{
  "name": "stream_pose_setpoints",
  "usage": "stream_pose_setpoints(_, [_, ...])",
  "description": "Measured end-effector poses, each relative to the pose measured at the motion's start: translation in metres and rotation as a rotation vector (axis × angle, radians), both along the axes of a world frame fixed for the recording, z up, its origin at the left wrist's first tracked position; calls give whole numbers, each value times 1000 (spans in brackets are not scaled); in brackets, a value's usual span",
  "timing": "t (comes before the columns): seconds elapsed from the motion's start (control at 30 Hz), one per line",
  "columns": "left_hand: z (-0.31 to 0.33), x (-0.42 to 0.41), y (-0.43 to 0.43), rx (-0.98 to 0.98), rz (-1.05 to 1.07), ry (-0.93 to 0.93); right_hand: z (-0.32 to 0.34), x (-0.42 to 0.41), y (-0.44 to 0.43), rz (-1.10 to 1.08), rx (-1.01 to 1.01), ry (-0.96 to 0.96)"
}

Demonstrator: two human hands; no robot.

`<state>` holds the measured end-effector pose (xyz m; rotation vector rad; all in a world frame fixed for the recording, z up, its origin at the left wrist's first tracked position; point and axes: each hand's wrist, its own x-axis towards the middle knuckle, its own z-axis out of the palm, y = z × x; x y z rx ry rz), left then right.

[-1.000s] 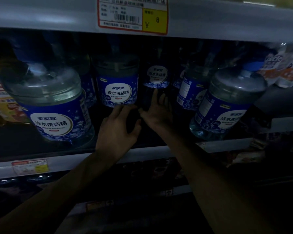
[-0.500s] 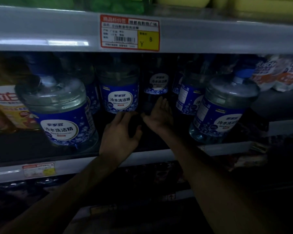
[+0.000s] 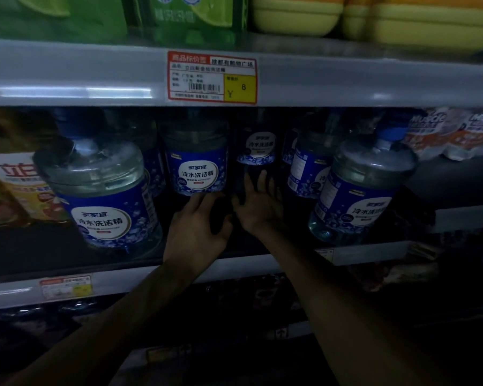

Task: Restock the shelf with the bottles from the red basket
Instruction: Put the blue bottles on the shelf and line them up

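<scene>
Several clear bottles with blue labels stand on the dim middle shelf [image 3: 262, 264]. A large one [image 3: 104, 196] is at front left, another [image 3: 360, 196] at front right, and one [image 3: 197, 165] stands in the middle. A further bottle [image 3: 256, 151] stands deeper in the gap, its lower body dark. My right hand [image 3: 259, 204] lies with straight fingers against that deep bottle's lower part. My left hand [image 3: 198, 227] reaches in beside it, just below the middle bottle, thumb spread toward the right hand; its fingertips are lost in shadow. The red basket is out of view.
The shelf above carries a price tag [image 3: 212, 76], green packs [image 3: 179, 18] and yellow tubs [image 3: 373, 18]. Orange-labelled packs [image 3: 9, 188] stand at far left and white wrapped packs [image 3: 451, 135] at far right. A lower shelf below is dark.
Both hands stay in the gap between the bottles. The view has tilted upward, so the shelf and bottles sit lower in the frame and the upper shelf's goods show.
</scene>
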<state>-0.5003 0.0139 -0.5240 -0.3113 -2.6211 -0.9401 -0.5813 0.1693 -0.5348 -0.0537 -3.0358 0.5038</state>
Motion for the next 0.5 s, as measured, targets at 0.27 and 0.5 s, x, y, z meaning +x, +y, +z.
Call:
stream_pose_setpoints(0.27, [7,17,1,-30,-8,52,18,40,10,164,-72,17])
stream_pose_setpoints(0.5, [22,29,8,43,-17,84,48,94,35,313,-93,157])
